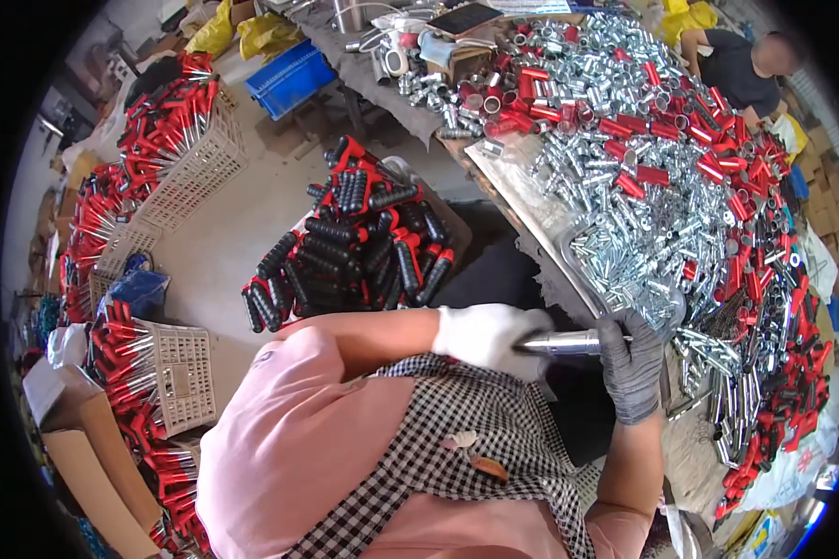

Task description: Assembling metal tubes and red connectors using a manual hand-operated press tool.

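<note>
My left hand (494, 341), in a white glove, is closed round the left end of a shiny silver metal tube (570, 344). Something dark shows beside its slightly blurred fingers; what it is I cannot make out. The grey-gloved right hand (632, 365) grips the tube's other end, its fingers covering that end. The tube lies nearly level across the front of me, near the table edge. Close to my right hand are loose small silver metal parts (615, 270). Beyond my left forearm is a heap of black ribbed grips with red parts (364, 233).
The table (531, 191) at right carries heaped silver fittings and red tubes (629, 126). White plastic crates (185, 377) of red-handled metal pieces line the left, with an open cardboard box (98, 456). A blue crate (292, 79) stands farther back. Another person (741, 74) is at far right.
</note>
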Motion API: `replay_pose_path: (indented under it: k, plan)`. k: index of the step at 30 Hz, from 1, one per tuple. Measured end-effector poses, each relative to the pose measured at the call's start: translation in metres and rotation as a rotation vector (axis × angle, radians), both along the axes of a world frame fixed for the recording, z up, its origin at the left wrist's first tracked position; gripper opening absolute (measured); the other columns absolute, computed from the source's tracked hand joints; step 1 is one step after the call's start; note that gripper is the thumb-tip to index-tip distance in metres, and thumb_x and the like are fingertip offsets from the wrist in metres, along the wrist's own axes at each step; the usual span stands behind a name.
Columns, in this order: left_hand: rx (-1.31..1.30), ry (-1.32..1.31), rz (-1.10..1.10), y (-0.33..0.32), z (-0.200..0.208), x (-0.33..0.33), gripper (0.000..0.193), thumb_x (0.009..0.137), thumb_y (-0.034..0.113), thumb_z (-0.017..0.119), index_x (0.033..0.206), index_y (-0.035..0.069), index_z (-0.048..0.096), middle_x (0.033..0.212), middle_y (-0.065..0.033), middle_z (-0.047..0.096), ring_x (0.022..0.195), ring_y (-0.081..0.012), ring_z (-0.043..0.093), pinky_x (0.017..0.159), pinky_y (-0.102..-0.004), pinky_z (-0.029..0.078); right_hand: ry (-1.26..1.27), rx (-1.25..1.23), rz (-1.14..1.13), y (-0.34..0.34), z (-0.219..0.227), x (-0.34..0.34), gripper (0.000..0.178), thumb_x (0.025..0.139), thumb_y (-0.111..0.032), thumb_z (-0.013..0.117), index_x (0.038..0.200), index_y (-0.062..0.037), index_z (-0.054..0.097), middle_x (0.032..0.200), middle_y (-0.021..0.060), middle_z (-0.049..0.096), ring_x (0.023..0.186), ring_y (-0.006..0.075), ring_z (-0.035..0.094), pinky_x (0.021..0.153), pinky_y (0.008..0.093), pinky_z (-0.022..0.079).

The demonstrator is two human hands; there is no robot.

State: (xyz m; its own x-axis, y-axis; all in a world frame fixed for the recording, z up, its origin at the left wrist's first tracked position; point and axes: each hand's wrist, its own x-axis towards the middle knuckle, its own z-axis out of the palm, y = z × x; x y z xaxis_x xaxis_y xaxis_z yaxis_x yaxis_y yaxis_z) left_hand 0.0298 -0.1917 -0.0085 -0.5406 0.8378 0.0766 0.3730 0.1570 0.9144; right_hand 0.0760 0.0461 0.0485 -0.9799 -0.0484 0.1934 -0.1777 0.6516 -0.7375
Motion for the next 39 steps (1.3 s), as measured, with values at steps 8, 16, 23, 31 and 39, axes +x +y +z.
replay_pose_path:
  k: [8, 16, 23, 31, 39]
  plan:
    - [-0.686, 0.323, 0.331, -0.158, 0.093, -0.044, 0.039, 0.067, 0.023, 0.074, 0.104, 0.009, 0.069, 0.09, -0.0126, 0.069, 0.081, -0.0313, 0.067, 0.075, -0.0392, 0.054, -0.449, -0.581, -0.064, -0.018, -0.035, -0.019, 0.04, 0.094, -0.035, 0.066, 0.12, -0.0055, 0.058, 0.086, 0.0059, 0.065, 0.068, 0.0094, 0.056, 0.058, 0.0261, 0.047]
    - [-1.307, 0.674, 0.548, -0.224, 0.083, -0.167, 0.029, 0.071, 0.012, 0.064, 0.099, 0.012, 0.072, 0.087, -0.0168, 0.07, 0.088, -0.0376, 0.067, 0.077, -0.047, 0.054, -0.162, -0.383, 0.022, -0.001, -0.053, -0.025, 0.037, 0.091, -0.027, 0.069, 0.114, 0.001, 0.061, 0.087, 0.0059, 0.066, 0.076, 0.013, 0.06, 0.071, 0.0278, 0.05]
    - [-1.303, 0.299, 0.368, -0.229, -0.105, -0.288, 0.034, 0.072, 0.024, 0.07, 0.101, 0.006, 0.073, 0.106, -0.0202, 0.069, 0.099, -0.037, 0.067, 0.087, -0.0449, 0.054, -0.051, -0.24, -0.046, 0.005, -0.069, -0.034, 0.024, 0.086, -0.005, 0.068, 0.109, -0.0029, 0.061, 0.084, 0.01, 0.069, 0.072, 0.0182, 0.065, 0.07, 0.0311, 0.052]
    - [-1.116, 0.617, 0.864, -0.235, -0.143, -0.257, 0.061, 0.079, 0.056, 0.066, 0.119, 0.01, 0.068, 0.123, -0.0189, 0.062, 0.115, -0.0375, 0.057, 0.099, -0.0428, 0.047, 0.193, 0.141, -0.065, 0.016, -0.069, -0.028, 0.013, 0.087, -0.001, 0.066, 0.1, -0.004, 0.064, 0.092, 0.0103, 0.068, 0.078, 0.0212, 0.066, 0.073, 0.0326, 0.053]
    - [-0.74, 0.872, 1.057, -0.224, -0.144, -0.235, 0.041, 0.083, 0.039, 0.065, 0.111, 0.009, 0.069, 0.115, -0.0157, 0.065, 0.111, -0.0369, 0.058, 0.093, -0.0462, 0.048, 0.336, 0.426, -0.206, 0.036, -0.073, -0.057, 0.021, 0.086, -0.01, 0.067, 0.106, -0.0026, 0.064, 0.097, 0.0142, 0.067, 0.086, 0.0305, 0.065, 0.078, 0.0397, 0.052]
